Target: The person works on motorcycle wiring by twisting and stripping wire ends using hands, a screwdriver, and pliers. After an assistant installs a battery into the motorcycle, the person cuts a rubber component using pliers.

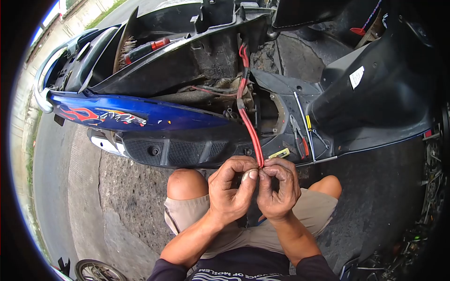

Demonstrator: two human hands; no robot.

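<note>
Red cables (251, 132), bound in places with black tape, run from the open body of a blue and black scooter (154, 112) down towards me. My left hand (233, 186) pinches the cable end between thumb and fingers. Close against it, my right hand (280, 186) also pinches the same end, its fingertips touching or nearly touching those of the left. The very tip of the cables is mostly hidden by my fingertips. A yellow-green utility knife or similar small tool (280, 153) lies on the scooter just beyond my right hand.
On the scooter's floorboard lie pliers with red handles (300, 138), a yellow-handled screwdriver (308, 124) and a wrench (320, 139). A brush (125, 49) and a red-and-black screwdriver (146, 50) rest in the rear body. A wheel (99, 270) shows at bottom left.
</note>
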